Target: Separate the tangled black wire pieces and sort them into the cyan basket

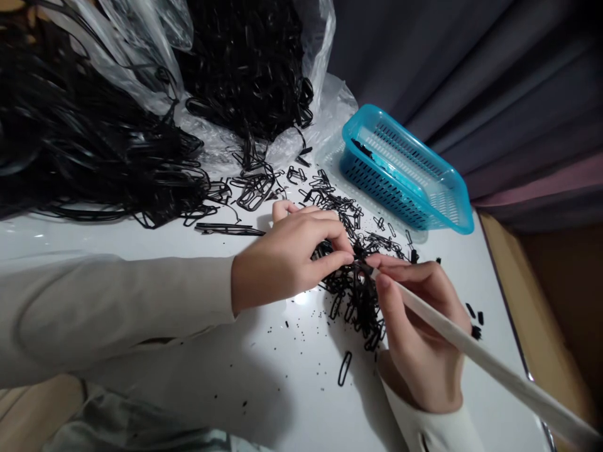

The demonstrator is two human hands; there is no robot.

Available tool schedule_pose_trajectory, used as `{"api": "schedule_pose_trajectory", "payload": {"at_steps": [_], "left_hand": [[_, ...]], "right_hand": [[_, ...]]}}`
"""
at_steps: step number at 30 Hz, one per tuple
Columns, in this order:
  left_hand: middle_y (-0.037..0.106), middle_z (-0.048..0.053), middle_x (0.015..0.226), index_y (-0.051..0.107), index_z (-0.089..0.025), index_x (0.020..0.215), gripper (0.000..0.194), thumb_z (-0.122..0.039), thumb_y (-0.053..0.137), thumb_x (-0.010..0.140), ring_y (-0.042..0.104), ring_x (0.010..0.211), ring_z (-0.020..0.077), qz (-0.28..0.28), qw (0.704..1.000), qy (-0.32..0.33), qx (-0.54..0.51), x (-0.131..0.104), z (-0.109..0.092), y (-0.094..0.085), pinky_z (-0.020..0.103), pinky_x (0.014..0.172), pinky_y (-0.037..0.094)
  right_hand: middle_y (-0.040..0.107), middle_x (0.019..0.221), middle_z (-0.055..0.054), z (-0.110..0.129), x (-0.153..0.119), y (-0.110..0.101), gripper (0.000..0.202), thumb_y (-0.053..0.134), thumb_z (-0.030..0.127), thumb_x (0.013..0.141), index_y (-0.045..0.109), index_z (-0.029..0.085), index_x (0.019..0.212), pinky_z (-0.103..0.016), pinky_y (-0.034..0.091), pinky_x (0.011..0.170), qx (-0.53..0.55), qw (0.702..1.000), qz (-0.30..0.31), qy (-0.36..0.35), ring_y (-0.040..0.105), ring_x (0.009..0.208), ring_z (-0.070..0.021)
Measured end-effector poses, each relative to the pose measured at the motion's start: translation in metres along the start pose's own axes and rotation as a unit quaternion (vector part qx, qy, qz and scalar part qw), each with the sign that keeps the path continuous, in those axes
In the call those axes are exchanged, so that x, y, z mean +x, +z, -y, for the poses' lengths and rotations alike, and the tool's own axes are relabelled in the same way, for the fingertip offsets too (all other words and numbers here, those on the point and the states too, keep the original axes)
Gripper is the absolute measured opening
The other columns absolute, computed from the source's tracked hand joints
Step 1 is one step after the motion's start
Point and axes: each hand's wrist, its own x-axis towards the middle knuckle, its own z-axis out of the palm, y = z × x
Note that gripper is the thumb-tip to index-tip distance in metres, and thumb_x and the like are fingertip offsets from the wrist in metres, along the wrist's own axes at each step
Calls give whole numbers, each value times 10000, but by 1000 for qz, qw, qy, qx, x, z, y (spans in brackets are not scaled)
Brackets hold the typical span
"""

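Over a heap of small black looped pieces [362,301] on the white table, my two hands meet nearly fingertip to fingertip. My left hand [299,248] pinches a small black piece [358,251] between thumb and index finger. My right hand [421,320] is closed around a long pale stick [471,345], whose tip is by the black piece. The stick runs down to the lower right corner. One black loop [345,368] lies apart below the heap.
A blue perforated basket [405,169] stands at the back right of the white table [198,402]. Large tangles of black strips [94,144] fill the upper left, beside a clear plastic bag [323,50]. Black crumbs are scattered in front. A dark curtain [424,56] hangs behind.
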Motion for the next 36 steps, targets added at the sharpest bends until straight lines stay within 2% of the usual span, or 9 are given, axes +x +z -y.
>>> {"api": "schedule_pose_trajectory", "payload": {"at_steps": [4,8,14,18,23,25,28,30,36], "left_hand": [[635,-59,785,598,-177,718,192,-276,557,876,524,799,133,-1,1000,-2,9,-1,1,1,352,798,168],[630,-63,760,599,-176,699,209,-271,549,878,522,778,125,-7,1000,-3,9,-2,1,2,351,803,165],[644,-61,770,611,-179,688,217,-270,543,872,541,794,134,5,999,-39,-10,-2,-2,2,360,800,178],[653,-57,781,620,-188,700,213,-295,546,868,553,783,139,5,998,-64,-20,-1,-2,2,380,829,194],[658,-57,832,619,-206,718,201,-326,548,863,569,811,144,-24,996,-81,-23,-1,3,6,387,848,218],[657,-63,833,610,-208,724,176,-313,556,855,574,806,137,-29,996,-79,-28,-1,4,7,380,854,230],[660,-73,856,610,-220,775,122,-290,554,858,583,836,134,-19,997,-60,-38,-3,2,8,376,886,223],[665,-75,881,614,-229,816,99,-281,547,867,585,878,141,3,997,-61,-43,-5,0,7,378,896,209],[668,-56,880,637,-247,875,150,-390,620,834,569,904,171,42,998,-53,-16,-4,-4,0,383,868,180]], "right_hand": [[690,1002,-33,-4,-2,2,124,572,100,837,527,215,846,-253,526,774,-116,990,-32,-69,678,919,-144],[705,998,-16,-7,-1,2,151,558,78,830,509,221,834,-221,514,756,-263,954,-55,-129,678,911,-134],[704,998,-31,-10,3,3,142,541,76,837,511,213,855,-215,510,735,-320,935,-64,-137,683,847,-130],[698,982,-38,-11,5,2,112,546,108,845,507,211,824,-226,501,723,-293,948,-67,-101,674,838,-134],[688,895,-20,-8,8,-4,137,592,198,842,508,211,735,-234,502,742,-79,997,5,25,652,847,-132],[684,866,-5,-5,9,-4,121,604,221,841,538,210,740,-207,505,702,-4,997,42,68,644,791,-110],[683,828,15,-3,10,-3,88,609,245,841,602,227,927,-187,505,644,67,987,74,128,635,738,-98],[690,819,16,-2,10,-3,174,615,259,838,627,232,1010,-184,506,645,76,981,86,153,635,745,-100],[674,704,25,1,10,-5,100,612,278,843,698,226,853,-185,461,545,-14,988,100,120,574,616,-98]]}}
